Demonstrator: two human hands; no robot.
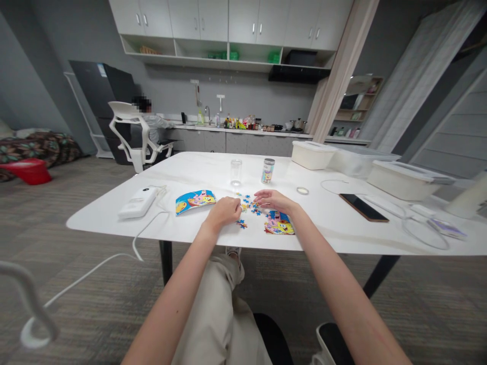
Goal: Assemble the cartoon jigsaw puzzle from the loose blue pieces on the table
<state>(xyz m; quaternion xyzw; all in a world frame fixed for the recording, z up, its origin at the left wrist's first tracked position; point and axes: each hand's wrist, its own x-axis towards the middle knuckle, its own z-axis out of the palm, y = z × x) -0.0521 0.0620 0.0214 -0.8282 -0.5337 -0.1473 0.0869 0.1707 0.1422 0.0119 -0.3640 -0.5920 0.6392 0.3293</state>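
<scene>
At near centre, loose puzzle pieces (256, 210) lie unjoined; to their right I see a partly joined section (282, 227). Left hand (227, 209) curled closed, contents hidden from me; right hand (275, 200) loosely open.

The white, round-cornered table (198, 170) bears small multicoloured jigsaw pieces (255, 209) near its middle, a clear cylindrical jar (236, 172) farther, a black rectangular phone (363, 207) right.
</scene>
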